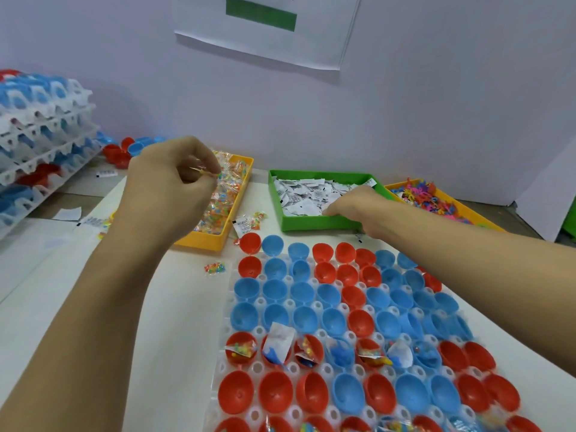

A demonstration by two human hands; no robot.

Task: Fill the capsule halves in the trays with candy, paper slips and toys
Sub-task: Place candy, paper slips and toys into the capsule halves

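Pinching a small clear cellophane candy packet (pixel 202 171) between thumb and curled fingers (pixel 215 165), the left hand (pixel 168 182) hangs above the long yellow plastic bin of candy packets (pixel 227 194). The right hand (pixel 358 207) reaches into the green plastic bin of printed white paper slips (pixel 308 194), its fingers bent down among the slips; whether they have one pinched I cannot tell, since the back of the hand covers them.

On the white table (pixel 187 322) lies the clear moulded plastic tray (pixel 224 363) of red and blue plastic capsule halves (pixel 276 291). One near row already carries packets and slips; the rows beyond it sit bare, as does the row just nearer. A second yellow bin of bright rubbery toy figures (pixel 427 198) stands to the right of the green one, and a stack of filled white trays (pixel 40 135) rises at the far left.

By my judgement all three fillings weigh next to nothing. The cellophane is likely slick and crinkly, best nipped at a sealed edge. The slips are thin and limp, apt to cling in pairs, so a fingertip pinch on one corner suits. The toys look soft and tangled, and may need teasing apart.
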